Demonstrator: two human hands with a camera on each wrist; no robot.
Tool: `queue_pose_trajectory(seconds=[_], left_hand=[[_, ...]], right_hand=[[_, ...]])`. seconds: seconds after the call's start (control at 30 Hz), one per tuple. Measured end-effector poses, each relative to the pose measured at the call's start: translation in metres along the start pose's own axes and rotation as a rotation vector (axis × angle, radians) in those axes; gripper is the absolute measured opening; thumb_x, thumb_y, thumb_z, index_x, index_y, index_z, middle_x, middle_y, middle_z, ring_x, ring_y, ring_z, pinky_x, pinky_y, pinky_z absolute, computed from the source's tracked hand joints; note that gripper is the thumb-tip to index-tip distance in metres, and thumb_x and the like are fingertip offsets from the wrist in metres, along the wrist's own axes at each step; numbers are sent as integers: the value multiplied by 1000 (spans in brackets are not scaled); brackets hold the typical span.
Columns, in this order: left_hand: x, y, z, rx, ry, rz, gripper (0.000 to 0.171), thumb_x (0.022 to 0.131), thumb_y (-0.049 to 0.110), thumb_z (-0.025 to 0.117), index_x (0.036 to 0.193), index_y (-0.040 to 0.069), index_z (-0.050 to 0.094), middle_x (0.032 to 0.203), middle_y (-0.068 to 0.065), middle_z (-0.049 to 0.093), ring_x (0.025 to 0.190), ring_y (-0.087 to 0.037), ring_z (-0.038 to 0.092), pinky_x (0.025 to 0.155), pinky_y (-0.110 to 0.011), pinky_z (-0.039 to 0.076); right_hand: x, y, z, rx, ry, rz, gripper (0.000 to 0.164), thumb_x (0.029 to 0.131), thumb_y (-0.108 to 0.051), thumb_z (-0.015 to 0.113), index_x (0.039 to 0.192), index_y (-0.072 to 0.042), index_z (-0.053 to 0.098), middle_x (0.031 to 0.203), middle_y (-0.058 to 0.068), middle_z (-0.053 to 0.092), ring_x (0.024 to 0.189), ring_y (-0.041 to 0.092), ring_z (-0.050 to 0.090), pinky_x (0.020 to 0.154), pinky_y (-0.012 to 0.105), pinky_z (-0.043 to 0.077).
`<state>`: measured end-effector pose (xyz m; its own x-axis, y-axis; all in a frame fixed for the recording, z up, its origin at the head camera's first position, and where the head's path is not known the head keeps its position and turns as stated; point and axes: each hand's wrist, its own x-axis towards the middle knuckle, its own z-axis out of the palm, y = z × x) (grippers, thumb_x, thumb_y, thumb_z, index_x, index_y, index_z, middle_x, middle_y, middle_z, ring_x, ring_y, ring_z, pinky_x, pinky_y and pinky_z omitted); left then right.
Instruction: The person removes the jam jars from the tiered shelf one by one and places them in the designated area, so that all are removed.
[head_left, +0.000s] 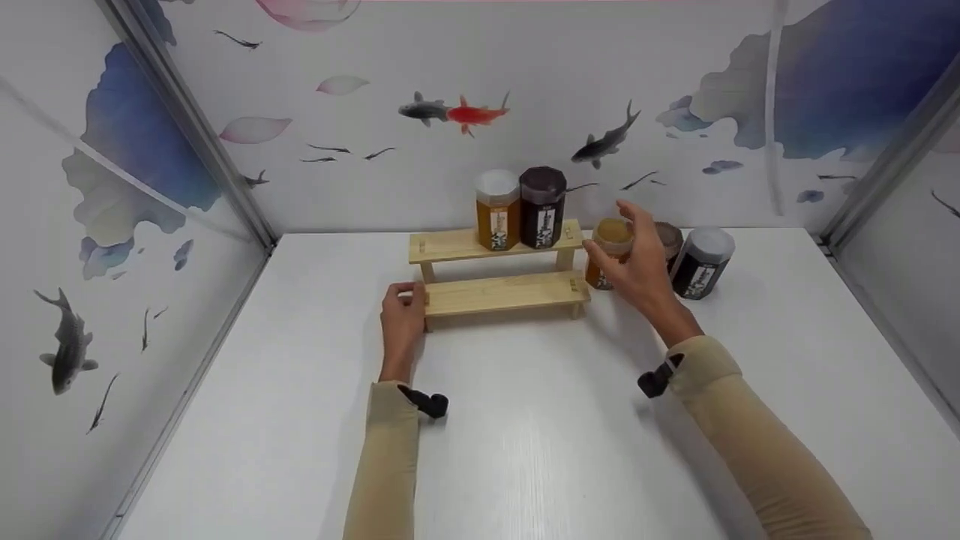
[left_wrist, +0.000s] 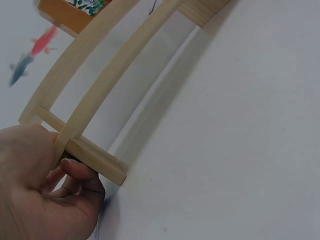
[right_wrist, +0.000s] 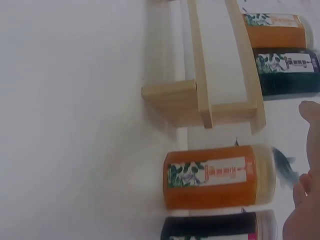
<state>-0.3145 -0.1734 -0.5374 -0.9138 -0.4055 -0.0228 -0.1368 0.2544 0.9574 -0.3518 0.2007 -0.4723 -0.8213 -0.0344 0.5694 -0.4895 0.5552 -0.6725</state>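
A two-tier wooden rack [head_left: 510, 295] stands toward the back of the table. My left hand [head_left: 403, 319] grips the left end of its lower tier, with fingers curled beneath the board [left_wrist: 107, 82] in the left wrist view. To the rack's right, my right hand [head_left: 646, 274] is held with thumb and fingers spread above and beside an amber jar [head_left: 598, 278]; in the right wrist view that jar [right_wrist: 215, 177] is untouched, a gap separating it from the fingers. On the upper tier sit another amber jar [head_left: 498, 223] with a whitish lid and a dark jar [head_left: 541, 219].
Partly behind my right hand is a brownish-lidded jar [head_left: 670, 241]. Beside it, a dark jar [head_left: 703, 264] with a pale lid stands at the far right of the group. Painted panels [head_left: 337, 187] wall in the white table [head_left: 510, 420] at back and sides.
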Motion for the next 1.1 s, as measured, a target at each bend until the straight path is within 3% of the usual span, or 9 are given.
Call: queue_pose_trajectory(seconds=[0.3, 0.43, 0.6, 0.77, 0.9, 1.1], left_hand=[[1, 1, 1, 32, -1, -16, 37, 113, 40, 56, 133, 10, 64, 113, -13, 71, 88, -20, 66, 67, -27, 52], [3, 1, 0, 27, -8, -12, 37, 113, 40, 55, 132, 10, 64, 112, -13, 71, 86, -19, 65, 66, -27, 51], [4, 1, -2, 15, -8, -9, 37, 113, 40, 55, 132, 10, 64, 110, -12, 71, 84, -18, 64, 65, -27, 51], [4, 1, -4, 13, -1, -10, 36, 113, 41, 56, 131, 10, 64, 109, -11, 71, 85, -18, 64, 66, -28, 52], [4, 0, -3, -2, -7, -4, 35, 113, 39, 56, 132, 11, 64, 110, -12, 71, 84, -19, 64, 65, -28, 52], [2, -2, -1, -20, -12, -5, 34, 113, 39, 57, 132, 12, 63, 110, -12, 70, 81, -18, 64, 63, -28, 53]], right_hand=[[10, -18, 35, 201, -125, 59, 85, 100, -29, 81, 167, -8, 33, 169, 15, 41, 155, 33, 45, 126, 49, 41], [11, -23, 46, 207, -150, 111, 89, 101, -32, 79, 169, -8, 28, 170, 16, 41, 156, 34, 44, 127, 49, 39], [14, -31, 59, 221, -142, 148, 92, 100, -39, 80, 170, -11, 26, 168, 18, 43, 154, 36, 47, 127, 51, 39], [17, -38, 74, 247, -89, 149, 88, 99, -35, 82, 168, -12, 33, 165, 16, 48, 149, 33, 52, 126, 47, 42], [18, -40, 83, 187, -35, 178, 91, 98, -36, 83, 169, -11, 31, 165, 17, 48, 146, 33, 54, 123, 47, 45], [18, -41, 85, 131, -36, 224, 97, 99, -40, 82, 172, -13, 24, 170, 16, 42, 151, 34, 50, 125, 47, 43]])
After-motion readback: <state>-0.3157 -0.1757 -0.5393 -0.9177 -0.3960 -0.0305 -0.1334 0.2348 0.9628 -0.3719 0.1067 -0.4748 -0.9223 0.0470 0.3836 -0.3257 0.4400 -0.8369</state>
